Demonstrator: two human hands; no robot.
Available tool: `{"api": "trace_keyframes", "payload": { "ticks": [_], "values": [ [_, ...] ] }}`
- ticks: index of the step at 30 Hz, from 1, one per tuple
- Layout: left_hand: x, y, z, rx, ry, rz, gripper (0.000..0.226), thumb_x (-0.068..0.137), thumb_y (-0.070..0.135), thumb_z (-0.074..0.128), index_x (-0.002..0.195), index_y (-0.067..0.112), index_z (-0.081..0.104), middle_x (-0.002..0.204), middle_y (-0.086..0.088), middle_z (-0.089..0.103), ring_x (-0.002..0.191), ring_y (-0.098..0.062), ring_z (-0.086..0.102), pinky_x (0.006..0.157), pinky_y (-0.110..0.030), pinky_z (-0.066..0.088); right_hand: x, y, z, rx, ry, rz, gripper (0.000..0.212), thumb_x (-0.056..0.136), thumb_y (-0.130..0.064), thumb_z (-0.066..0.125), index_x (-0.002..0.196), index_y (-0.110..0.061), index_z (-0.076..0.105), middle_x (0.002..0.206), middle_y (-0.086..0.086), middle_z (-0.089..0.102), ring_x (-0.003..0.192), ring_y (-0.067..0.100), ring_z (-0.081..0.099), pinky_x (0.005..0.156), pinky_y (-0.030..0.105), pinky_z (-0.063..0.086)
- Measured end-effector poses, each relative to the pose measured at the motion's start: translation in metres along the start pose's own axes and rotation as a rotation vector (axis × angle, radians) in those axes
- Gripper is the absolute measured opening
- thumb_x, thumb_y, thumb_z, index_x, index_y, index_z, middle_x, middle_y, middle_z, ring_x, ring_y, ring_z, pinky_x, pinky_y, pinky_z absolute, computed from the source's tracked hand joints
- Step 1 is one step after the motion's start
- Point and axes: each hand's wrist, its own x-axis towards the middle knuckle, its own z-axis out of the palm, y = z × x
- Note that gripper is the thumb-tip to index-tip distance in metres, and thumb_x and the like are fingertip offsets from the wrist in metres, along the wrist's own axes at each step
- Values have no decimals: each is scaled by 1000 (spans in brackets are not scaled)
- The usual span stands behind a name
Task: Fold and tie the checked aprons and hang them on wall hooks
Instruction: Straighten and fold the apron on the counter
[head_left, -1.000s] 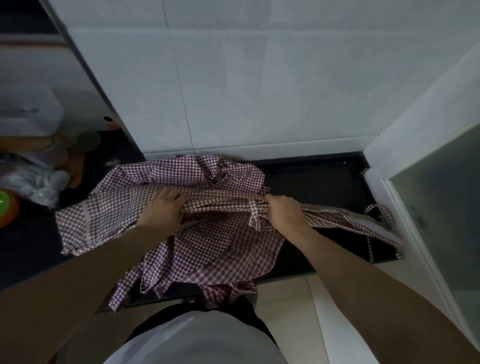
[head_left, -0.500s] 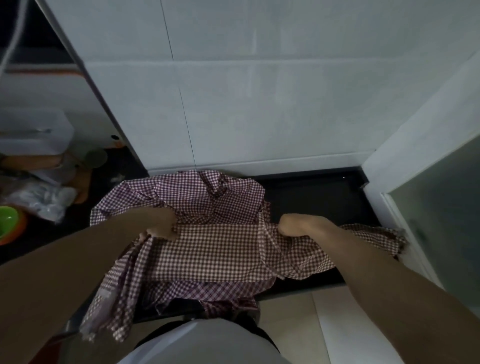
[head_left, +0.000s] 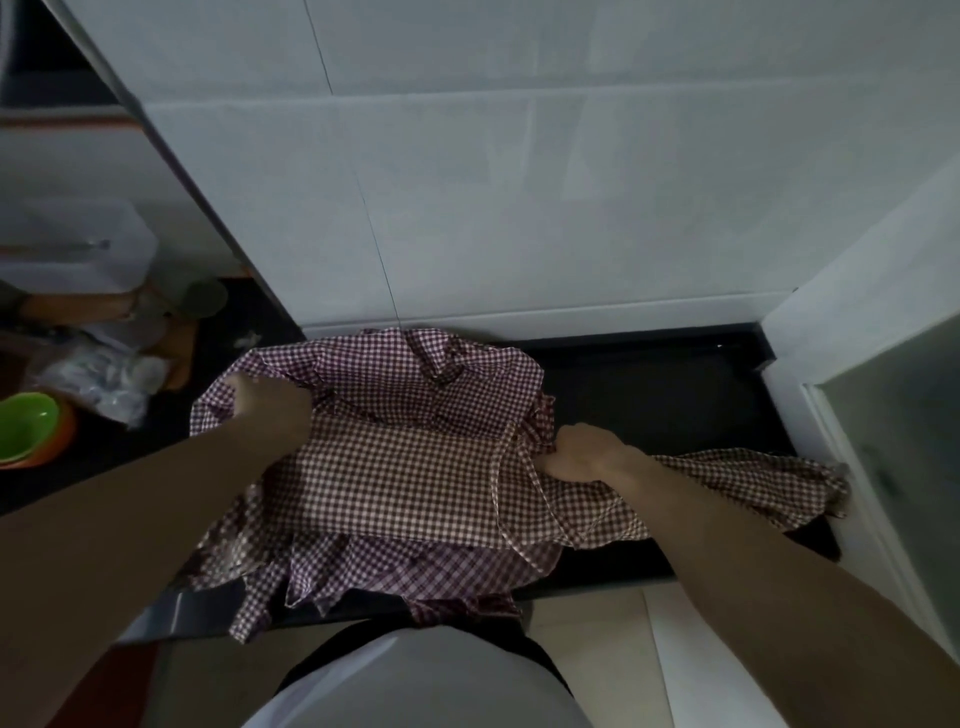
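Both grips are clamped on checked cloth: the left hand (head_left: 270, 402) is closed on a bunch at the left edge of the apron (head_left: 405, 467), and the right hand (head_left: 587, 452) is closed on gathered fabric at its right side. Between the two hands a flat panel is held spread over a crumpled heap of the same cloth on the dark worktop (head_left: 675, 395), with the near edge hanging over the front. As a judgement, the task is early: one fold is only being laid, no tie is knotted, and no hooks are seen, so hanging is left. The long axis of the apron runs left to right along the tiled wall (head_left: 519, 208), a loose end trailing right toward the white door frame (head_left: 857, 467).
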Motion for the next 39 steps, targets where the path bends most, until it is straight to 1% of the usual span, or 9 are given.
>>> {"api": "trace_keyframes", "payload": {
  "ticks": [9,13,16,19,23,25,30,34,39],
  "values": [
    [-55,130,-50,-362,-100,457,46,97,32,51,138,11,43,137,-12,54,122,-29,54,105,-43,43,7,1,7,-84,26,2,58,88,-75,44,114,-25,57,116,1,64,82,13,55,77,30,46],
    [-45,144,-25,-362,-338,423,73,95,32,56,153,14,16,150,-16,33,135,-38,38,113,-49,35,5,-10,9,34,164,-150,65,81,-69,61,129,-28,48,135,2,52,117,22,50,104,44,41],
    [-40,150,-17,-371,-354,396,84,87,51,57,152,19,15,148,-16,33,133,-40,37,111,-53,36,7,-23,9,195,369,-288,35,88,-60,60,94,-26,55,105,-5,59,98,14,54,87,36,44],
    [-40,152,-15,-384,-380,362,94,87,61,53,156,22,3,153,-17,26,139,-42,31,113,-53,33,16,-36,-4,558,440,-140,60,101,-58,36,66,-16,60,65,-1,61,57,15,57,59,28,43],
    [-42,153,-16,-421,-434,377,90,92,64,47,155,37,-11,161,-17,10,144,-44,19,117,-56,23,26,-15,-28,1075,491,5,63,91,-55,59,131,-6,56,106,4,73,94,16,70,91,38,56],
    [-43,154,-16,-416,-448,376,91,91,68,45,149,47,-23,162,-18,2,145,-45,15,119,-58,19,9,8,-30,984,470,-44,73,89,-36,70,149,-17,33,122,-3,65,110,11,60,102,34,44],
    [-39,158,-16,-373,-430,384,104,90,66,51,144,44,-35,161,-25,1,143,-49,19,118,-57,23,-25,84,-8,480,288,-9,30,92,-16,64,122,-21,64,123,-1,66,112,13,61,107,38,45],
    [-34,167,-14,-316,-435,340,105,89,66,52,146,40,-32,160,-26,1,140,-52,24,114,-61,28,-54,144,11,336,227,59,60,76,-38,73,131,-21,58,131,5,57,119,20,55,107,38,44],
    [-29,181,-13,-286,-479,271,102,90,63,51,147,40,-30,161,-25,-5,143,-52,16,114,-64,24,-69,199,46,200,642,49,75,59,-64,80,119,-23,61,121,8,49,113,26,48,98,48,43]
  ]
}}
